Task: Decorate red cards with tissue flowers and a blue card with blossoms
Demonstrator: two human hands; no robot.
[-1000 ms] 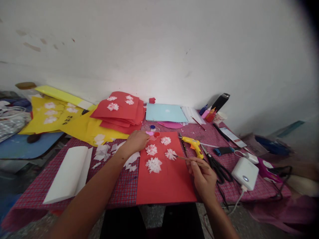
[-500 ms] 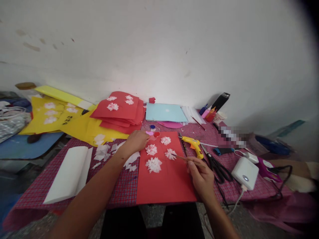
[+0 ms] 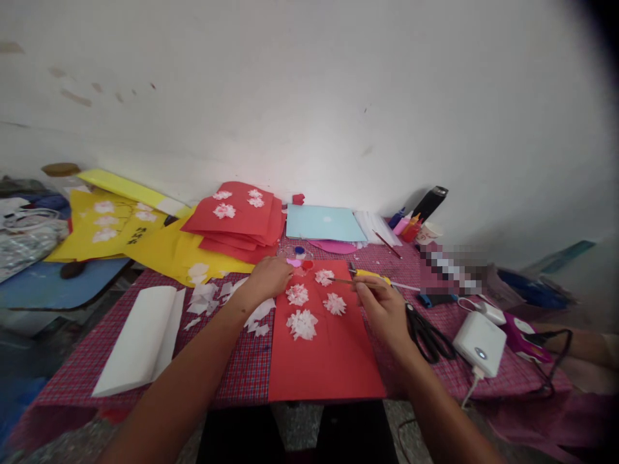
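Note:
My right hand pinches a thin paintbrush, its tip at the upper right white paper flower. This flower and several others, ruffled with pink-red tints, sit on a red paper sheet. Another flower lies just below the brush. At the sheet's top left edge, my left hand has its fingers bent together against the rim of a small clear paint palette with blue, pink and red paint. Its fingertips are partly hidden.
White paper scraps and a folded white sheet lie left. Decorated red sheets, yellow sheets and a pale blue sheet are behind. Right are a yellow glue gun, black scissors and a white power bank.
The paintbrush has moved up from the right-hand middle flower to the upper right one, and my right hand now covers part of the glue gun. My left hand remains by the palette.

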